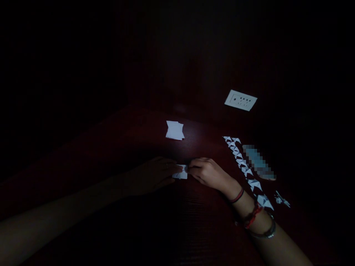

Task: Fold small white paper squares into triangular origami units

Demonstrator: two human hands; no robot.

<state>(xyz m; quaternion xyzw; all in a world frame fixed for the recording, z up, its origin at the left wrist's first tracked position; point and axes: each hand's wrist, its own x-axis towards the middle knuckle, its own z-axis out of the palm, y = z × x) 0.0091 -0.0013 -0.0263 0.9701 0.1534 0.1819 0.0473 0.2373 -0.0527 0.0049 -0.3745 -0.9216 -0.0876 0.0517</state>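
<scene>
A small white piece of paper (pixel 181 174) with crease lines lies on the dark red table between my two hands. My left hand (pixel 155 173), in deep shadow, reaches in from the left and holds the paper's left side, its index fingertip on top and the thumb near the lower corner. At the right edge, the curled fingers of my right hand (pixel 205 170) pinch the same sheet. Its fingertips partly cover that corner. Bracelets circle my right wrist.
Beyond my hands sits a stack of white paper sheets (pixel 175 130). To the right runs a row of folded paper pieces (pixel 240 161), beside a phone (pixel 257 162) with a blurred screen. Small white scraps (pixel 281 199) lie nearby. A socket plate (pixel 240 100) is at the back.
</scene>
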